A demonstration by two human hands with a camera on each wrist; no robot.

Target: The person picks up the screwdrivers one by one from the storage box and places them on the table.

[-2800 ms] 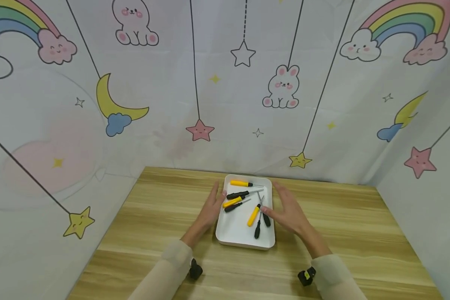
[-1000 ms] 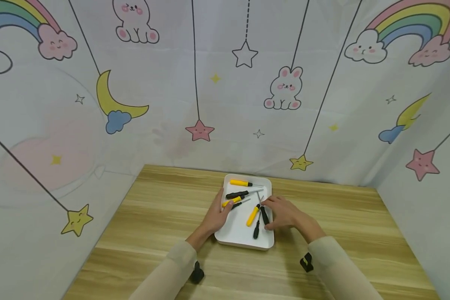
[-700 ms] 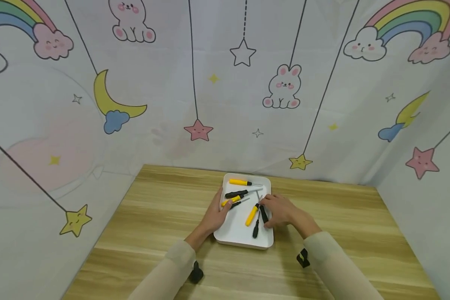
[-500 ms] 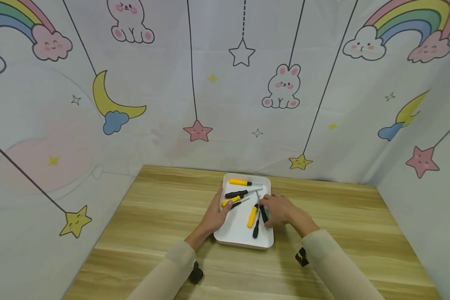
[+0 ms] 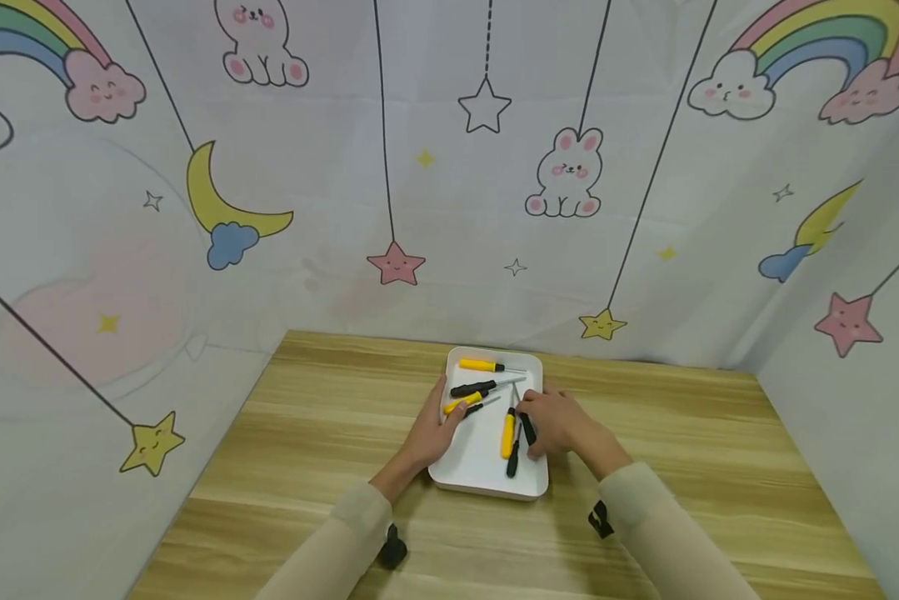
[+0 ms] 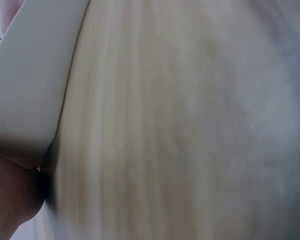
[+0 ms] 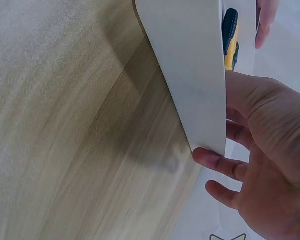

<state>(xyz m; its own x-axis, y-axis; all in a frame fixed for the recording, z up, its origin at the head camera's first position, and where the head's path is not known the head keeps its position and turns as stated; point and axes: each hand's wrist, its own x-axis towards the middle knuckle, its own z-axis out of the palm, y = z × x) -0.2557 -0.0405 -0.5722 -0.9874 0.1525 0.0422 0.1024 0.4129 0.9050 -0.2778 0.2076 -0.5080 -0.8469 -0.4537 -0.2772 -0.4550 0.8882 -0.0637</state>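
Note:
A white tray [image 5: 467, 462] on the table holds several screwdrivers with yellow or black handles. My left hand [image 5: 427, 429] grips its left side, thumb over the rim beside a yellow-handled screwdriver [image 5: 464, 402]. At the right side my right hand [image 5: 561, 421] pinches a black-handled screwdriver [image 5: 528, 429] between thumb and forefinger; its tip area is partly covered. Just left of that lie another yellow-handled screwdriver [image 5: 507, 433] and a small black one [image 5: 512, 460]. In the right wrist view, the thumb reaches over the tray wall [image 7: 190, 65], while other fingers stay outside, one touching it.
The wooden table [image 5: 329, 417] extends on both sides of the tray. Behind it hangs a white curtain [image 5: 449, 200] printed with stars, rabbits and rainbows. More screwdrivers, including a yellow-handled one [image 5: 479, 365], lie at the tray's far end.
Both hands moved from beside the tray onto it. The right hand took hold of the black-handled screwdriver. The neighbouring yellow-handled one has swung nearly straight along the tray.

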